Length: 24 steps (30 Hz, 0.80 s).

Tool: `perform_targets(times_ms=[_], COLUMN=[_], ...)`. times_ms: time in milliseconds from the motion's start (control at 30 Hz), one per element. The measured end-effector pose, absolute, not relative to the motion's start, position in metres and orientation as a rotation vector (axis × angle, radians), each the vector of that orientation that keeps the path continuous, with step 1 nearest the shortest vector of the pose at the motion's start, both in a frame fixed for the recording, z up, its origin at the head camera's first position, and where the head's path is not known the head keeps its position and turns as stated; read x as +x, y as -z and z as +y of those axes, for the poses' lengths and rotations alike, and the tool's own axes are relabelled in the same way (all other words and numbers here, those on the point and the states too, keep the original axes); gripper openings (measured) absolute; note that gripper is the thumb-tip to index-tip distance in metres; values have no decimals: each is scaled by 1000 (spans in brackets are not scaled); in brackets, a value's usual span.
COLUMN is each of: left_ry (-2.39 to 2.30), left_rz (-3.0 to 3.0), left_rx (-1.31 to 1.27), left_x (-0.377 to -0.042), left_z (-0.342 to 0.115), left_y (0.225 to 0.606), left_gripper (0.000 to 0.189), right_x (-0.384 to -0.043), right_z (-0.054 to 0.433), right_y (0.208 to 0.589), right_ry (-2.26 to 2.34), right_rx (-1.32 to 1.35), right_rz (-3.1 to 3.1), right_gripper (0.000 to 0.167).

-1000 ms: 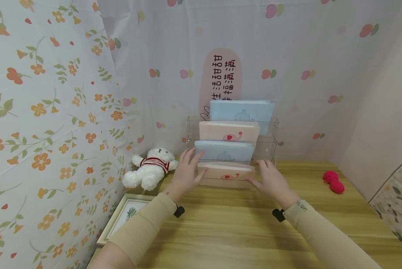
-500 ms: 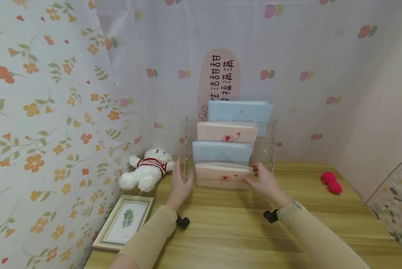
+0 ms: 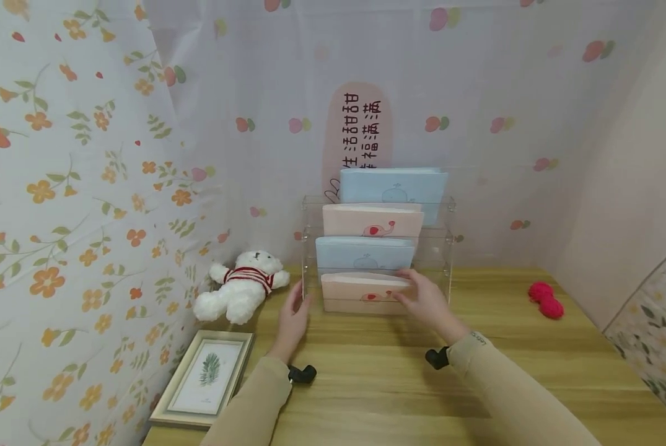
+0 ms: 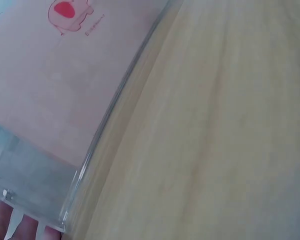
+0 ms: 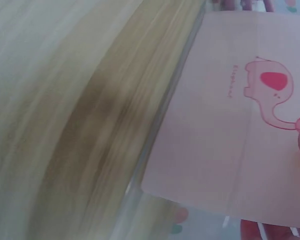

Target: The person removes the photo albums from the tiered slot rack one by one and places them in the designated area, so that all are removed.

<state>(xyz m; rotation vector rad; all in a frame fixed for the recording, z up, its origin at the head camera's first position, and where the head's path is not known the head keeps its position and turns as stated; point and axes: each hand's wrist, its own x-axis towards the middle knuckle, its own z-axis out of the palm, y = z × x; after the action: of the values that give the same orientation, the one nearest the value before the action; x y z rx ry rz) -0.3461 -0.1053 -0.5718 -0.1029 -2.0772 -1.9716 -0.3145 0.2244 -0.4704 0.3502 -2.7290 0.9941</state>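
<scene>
A clear tiered rack (image 3: 449,248) stands against the back wall, holding several flat folders in steps. The lowest folder is pink with a red elephant print (image 3: 344,291). Above it come a blue whale folder (image 3: 338,253), a pink elephant folder (image 3: 346,218) and a blue whale folder (image 3: 366,186) at the top. My right hand (image 3: 426,303) pinches the lowest pink folder at its right end, thumb on the front, other fingers behind. My left hand (image 3: 292,322) touches the rack's lower left side with extended fingers (image 4: 25,227).
On the wooden table (image 3: 366,384), a white teddy bear (image 3: 238,297) in a striped top lies at the left. In front of it is a framed leaf picture (image 3: 207,378). Red yarn (image 3: 546,301) sits at the right. Patterned cloth walls (image 3: 48,186) close in the left and back.
My left hand has moved from in front of the lower folders to the rack's left side. My right hand has shifted left onto the right end of the lowest pink folder.
</scene>
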Motion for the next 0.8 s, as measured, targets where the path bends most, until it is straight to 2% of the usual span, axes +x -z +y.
perform_targets(times_ms=[200,467,733,800], left_ry=[2023,1983,1966,1959], left_rz=[-2095,-2152,-2193,-2200], left_rx=[-13,-21,-39,-49], left_x=[-345,-343,-344,-344], left_z=[-113,-119,-121,-121], left_y=[573,576,574,574], left_gripper=[46,48,45,45], right_x=[-316,-315,-313,-313], right_z=[220,205,197,195], right_y=[477,489,489,486], right_ry=[-1069,-1060,-1180,-1190], right_rx=[335,309,178,156], right_rz=[-2657,-2514,-2428,-2382], right_gripper=[43,29,42,41])
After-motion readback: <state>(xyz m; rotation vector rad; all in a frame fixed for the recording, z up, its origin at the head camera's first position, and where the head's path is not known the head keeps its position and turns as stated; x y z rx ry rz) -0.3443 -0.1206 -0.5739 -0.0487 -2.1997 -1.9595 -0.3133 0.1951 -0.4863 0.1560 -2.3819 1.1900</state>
